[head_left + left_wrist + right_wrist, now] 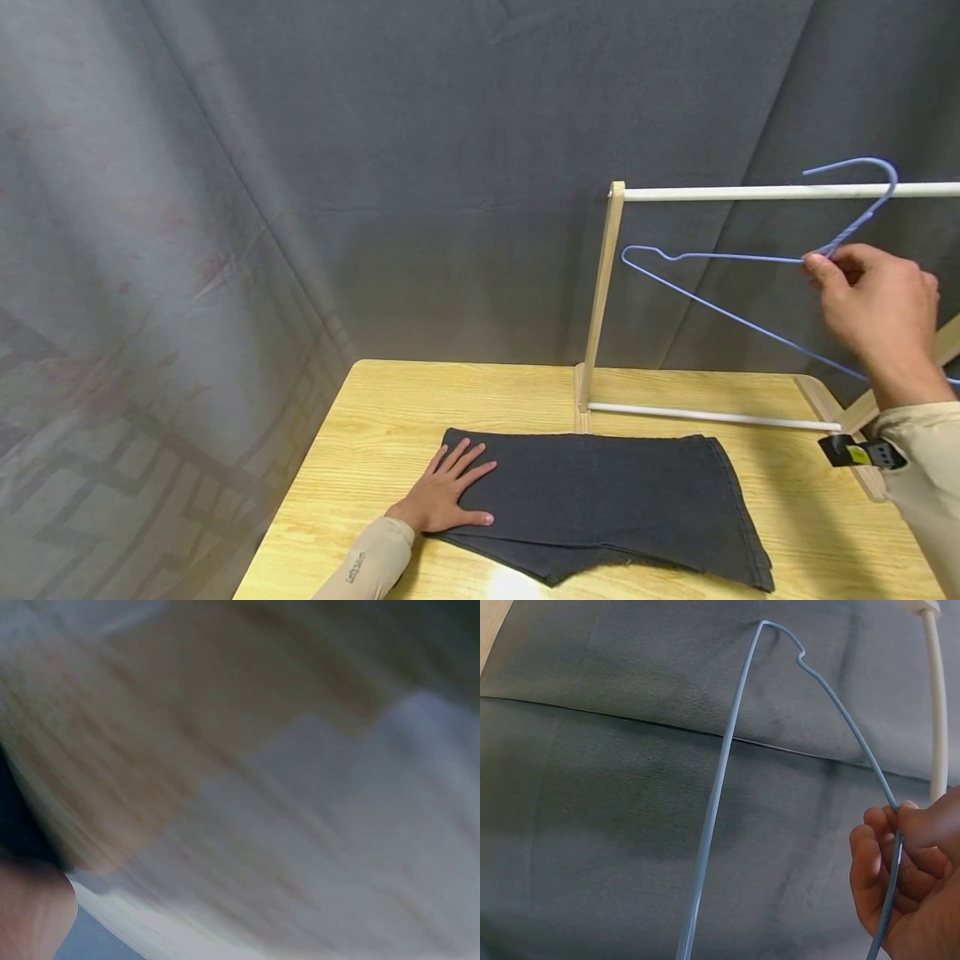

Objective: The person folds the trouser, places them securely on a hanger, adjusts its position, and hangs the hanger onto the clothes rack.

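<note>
Dark grey shorts (600,492), folded in half lengthwise, lie flat on the wooden table with a stitched leg hem at the right. My left hand (450,492) rests on their left end, palm down with fingers spread. Up at the right, my right hand (881,304) pinches a blue wire hanger (720,310) just below its hook, between thumb and fingers. The hanger is in the air, tilted, its hook overlapping the rack's top bar in the head view. In the right wrist view the hanger's bare shoulder and lower bar (712,802) show.
A rack with wooden posts (602,300) and a white top bar (697,194) stands at the table's (405,392) back right. Its white lower bar (712,416) runs behind the shorts. Grey curtains (450,183) hang behind and to the left. The left wrist view is blurred.
</note>
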`<action>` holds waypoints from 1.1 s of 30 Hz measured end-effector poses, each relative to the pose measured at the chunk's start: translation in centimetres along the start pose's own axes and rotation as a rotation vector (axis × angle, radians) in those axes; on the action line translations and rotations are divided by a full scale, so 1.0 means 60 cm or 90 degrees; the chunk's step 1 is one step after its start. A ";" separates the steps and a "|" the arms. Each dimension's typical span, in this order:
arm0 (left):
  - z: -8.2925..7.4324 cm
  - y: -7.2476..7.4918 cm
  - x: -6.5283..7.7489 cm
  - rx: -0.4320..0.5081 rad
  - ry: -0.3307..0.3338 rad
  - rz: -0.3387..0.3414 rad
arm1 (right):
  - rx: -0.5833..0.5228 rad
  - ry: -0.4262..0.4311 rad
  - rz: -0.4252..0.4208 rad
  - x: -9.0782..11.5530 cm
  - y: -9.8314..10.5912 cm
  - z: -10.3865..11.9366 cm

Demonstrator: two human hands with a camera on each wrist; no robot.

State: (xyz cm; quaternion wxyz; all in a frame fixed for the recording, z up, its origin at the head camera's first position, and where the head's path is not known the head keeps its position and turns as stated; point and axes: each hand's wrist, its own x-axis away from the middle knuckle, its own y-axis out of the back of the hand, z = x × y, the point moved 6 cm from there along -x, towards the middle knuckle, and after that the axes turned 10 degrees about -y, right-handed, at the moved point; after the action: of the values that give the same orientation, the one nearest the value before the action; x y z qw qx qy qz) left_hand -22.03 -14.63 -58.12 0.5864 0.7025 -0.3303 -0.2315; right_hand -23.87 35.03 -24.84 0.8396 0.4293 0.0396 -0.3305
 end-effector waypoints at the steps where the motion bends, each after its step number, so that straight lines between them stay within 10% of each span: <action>1: 0.000 0.000 0.000 0.001 0.000 -0.001 | 0.000 0.000 -0.001 0.001 0.001 0.000; 13: -0.002 -0.003 -0.003 0.012 -0.003 -0.001 | 0.043 0.005 -0.006 0.035 -0.014 -0.017; 33: 0.001 -0.005 -0.013 0.004 -0.016 -0.009 | 0.103 0.075 0.134 0.093 -0.063 -0.065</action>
State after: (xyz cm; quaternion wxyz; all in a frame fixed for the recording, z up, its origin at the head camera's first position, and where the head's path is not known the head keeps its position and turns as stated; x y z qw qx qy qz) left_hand -22.54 -14.08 -58.45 0.5784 0.7036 -0.3335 -0.2433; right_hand -20.92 33.49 -31.84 0.8286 0.5159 0.0167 -0.2167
